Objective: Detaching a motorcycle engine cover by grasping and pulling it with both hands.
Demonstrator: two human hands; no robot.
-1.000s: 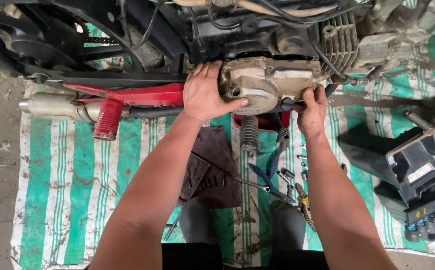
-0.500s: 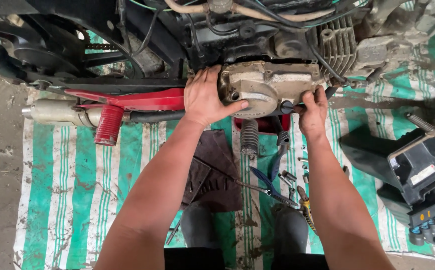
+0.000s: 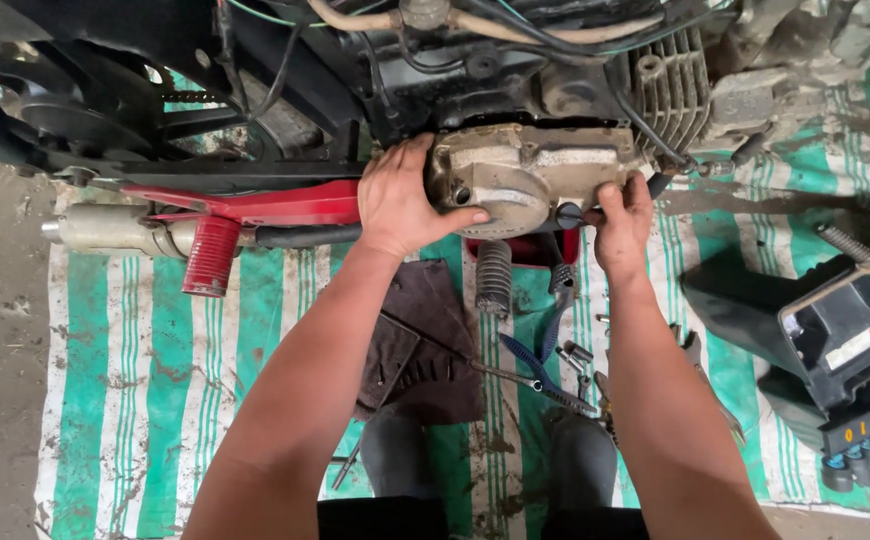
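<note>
The left hand (image 3: pixel 400 205) lies flat on the grey engine cover (image 3: pixel 515 175), fingers spread, thumb under it. The right hand (image 3: pixel 623 215) is closed around a black tool (image 3: pixel 570 215) at the cover's right edge. The cover sits on the bike's side, above a striped mat (image 3: pixel 155 380).

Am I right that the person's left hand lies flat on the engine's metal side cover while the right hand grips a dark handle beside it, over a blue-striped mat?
Not quite. In the head view the mat is striped green and white, not blue. The rest holds: the left hand lies on the metal cover, and the right hand grips a dark handle.
</note>
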